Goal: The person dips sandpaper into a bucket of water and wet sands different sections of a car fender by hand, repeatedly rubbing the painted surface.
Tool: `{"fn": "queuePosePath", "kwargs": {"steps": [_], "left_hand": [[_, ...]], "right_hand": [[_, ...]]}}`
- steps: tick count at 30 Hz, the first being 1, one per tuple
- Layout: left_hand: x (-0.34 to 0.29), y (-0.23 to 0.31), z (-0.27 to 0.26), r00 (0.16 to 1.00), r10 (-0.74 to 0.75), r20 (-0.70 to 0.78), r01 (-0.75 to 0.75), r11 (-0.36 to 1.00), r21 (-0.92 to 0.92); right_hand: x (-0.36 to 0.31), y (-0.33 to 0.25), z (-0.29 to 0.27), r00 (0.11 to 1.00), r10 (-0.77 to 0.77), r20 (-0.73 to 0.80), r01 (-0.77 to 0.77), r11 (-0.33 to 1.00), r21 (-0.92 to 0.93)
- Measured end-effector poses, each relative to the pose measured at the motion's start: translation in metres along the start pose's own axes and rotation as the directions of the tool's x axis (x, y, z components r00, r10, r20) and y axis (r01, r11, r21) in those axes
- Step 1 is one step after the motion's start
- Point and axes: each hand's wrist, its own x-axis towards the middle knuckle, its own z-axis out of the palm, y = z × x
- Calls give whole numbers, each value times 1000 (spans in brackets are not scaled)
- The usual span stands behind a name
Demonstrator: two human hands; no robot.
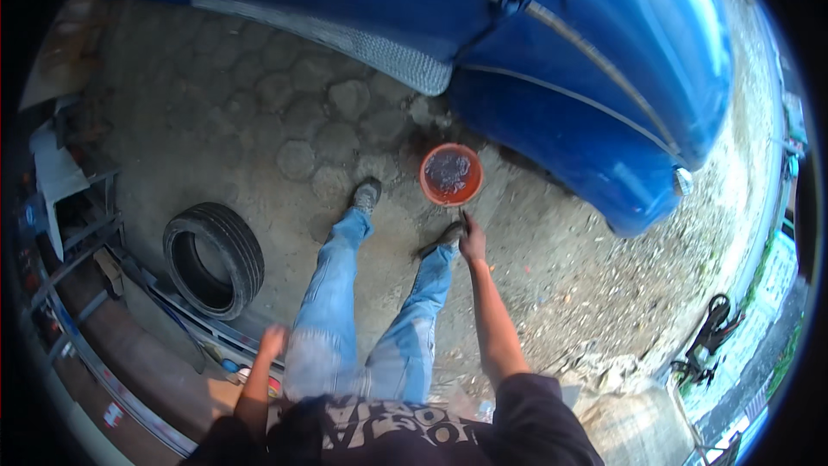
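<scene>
An orange-red bucket (426,187) holds dark water with some pale foam on it, near the front of a blue car (535,134). My right hand (472,240) reaches down by the bucket's near rim, fingers closed. A small dark piece shows between that hand and the rim; whether it is the bucket's handle or a separate thing, I cannot make out. My left hand (272,343) hangs beside my left thigh, apart from the bucket. Its fingers are small and smeared, and nothing shows in them.
A loose tyre (250,250) lies on the ground to the left. Metal frames and shelving (78,267) line the left side. Hexagonal paving (336,142) covers the ground by the car, with gravel (569,293) to the right. A dark bicycle-like object (709,336) stands at the far right.
</scene>
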Motion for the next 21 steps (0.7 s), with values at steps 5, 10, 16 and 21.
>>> {"fn": "queuePosePath", "kwargs": {"steps": [5, 10, 16, 21], "left_hand": [[76, 175, -42, 964, 261, -55, -260, 965, 24], [77, 359, -79, 759, 605, -240, -643, 754, -136], [10, 452, -15, 695, 683, -225, -670, 729, 141], [-4, 396, 69, 830, 537, 152, -534, 685, 496]], "right_hand": [[-156, -29, -112, 971, 153, -181, -121, 976, 179], [-268, 36, -125, 841, 398, -367, -253, 888, 385], [-381, 71, -84, 708, 611, -355, -302, 716, 630], [-432, 85, -63, 599, 749, -284, -250, 512, 822]]}}
